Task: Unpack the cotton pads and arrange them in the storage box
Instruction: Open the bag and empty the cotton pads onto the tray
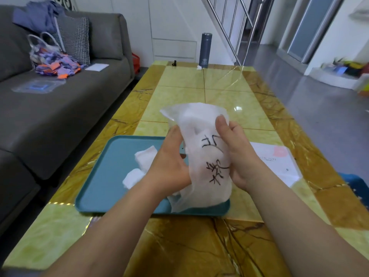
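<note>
While both hands hold it up over the near half of the worktop [199, 246], the bag [201, 156] stands roughly upright above the right part of a teal tray [111, 176]. It is a cloudy, translucent plastic bag with black handwritten marks on its front, and its lower end sags down to the tray's near edge. The left hand [171, 156] grips the bag's left side; its fingers wrap behind the plastic and only its back shows. The right hand [237, 154] grips the right side, with the thumb pressed on the front near the top and the fingers curled behind.

Loose white cotton pads [144, 158] lie on the tray just left of the left hand, partly hidden by the wrist. The tray itself sits near the worktop's near edge, closer to the left side.

A white sheet of paper [279, 162] lies by the right edge, partly behind the right hand. At the far edge stands a dark grey flask [205, 50], with a small white scrap [198, 67] just beside its base and a small black object [175, 63] further left.

Beyond the worktop's left edge is a grey sofa [60, 116] with a checked cushion [75, 39] and a clear bag of colourful pieces [52, 60].
</note>
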### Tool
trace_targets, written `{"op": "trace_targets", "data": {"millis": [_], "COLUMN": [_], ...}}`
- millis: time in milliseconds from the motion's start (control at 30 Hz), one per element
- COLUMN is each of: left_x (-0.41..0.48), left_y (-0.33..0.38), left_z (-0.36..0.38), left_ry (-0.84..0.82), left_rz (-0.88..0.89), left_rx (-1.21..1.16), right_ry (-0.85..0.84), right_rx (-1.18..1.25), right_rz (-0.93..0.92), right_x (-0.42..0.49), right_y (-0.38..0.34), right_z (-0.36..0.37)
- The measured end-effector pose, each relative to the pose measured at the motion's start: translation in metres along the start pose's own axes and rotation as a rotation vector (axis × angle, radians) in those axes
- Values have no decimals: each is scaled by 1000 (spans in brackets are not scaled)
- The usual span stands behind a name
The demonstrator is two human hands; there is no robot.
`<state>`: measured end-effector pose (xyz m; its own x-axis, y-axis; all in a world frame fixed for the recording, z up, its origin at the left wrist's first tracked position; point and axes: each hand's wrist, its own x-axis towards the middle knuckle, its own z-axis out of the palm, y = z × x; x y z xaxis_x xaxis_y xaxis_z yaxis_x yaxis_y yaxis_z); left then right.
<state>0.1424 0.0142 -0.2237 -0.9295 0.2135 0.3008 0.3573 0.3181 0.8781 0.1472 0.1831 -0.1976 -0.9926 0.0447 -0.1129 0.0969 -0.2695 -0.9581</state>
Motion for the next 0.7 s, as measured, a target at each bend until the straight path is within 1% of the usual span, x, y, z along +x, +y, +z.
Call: {"op": "trace_targets", "data": {"millis": [67,100,167,267,333,467,533,600,700], "left_x": [1,2,4,7,11,14,11,7,0], "left_y": [-2,-2,-1,6,11,13,11,11,12], "left_z": [5,6,8,11,13,15,12,7,-3], "left_ry": [23,33,22,5,36,110,132,137,133], "left_rz": [-60,-82,-92,-80,-100,-164,-142,-115,-126], "left_rx": [-116,-155,-173,-185,-207,-229,-177,-113,-41], "right_ry": [91,93,42,-55,-47,26,87,183,286], "right_rx": [2,8,-6,-107,-180,-213,-206,-183,-123], "right_rz": [28,21,7,2,2,-32,-46,-73,-116], "right_x": [4,5,6,6,6,6,8,12,15], "right_y": [0,1,1,1,3,7,9,9,8], "right_z": [-1,-1,-1,3,4,3,3,2,0]}}
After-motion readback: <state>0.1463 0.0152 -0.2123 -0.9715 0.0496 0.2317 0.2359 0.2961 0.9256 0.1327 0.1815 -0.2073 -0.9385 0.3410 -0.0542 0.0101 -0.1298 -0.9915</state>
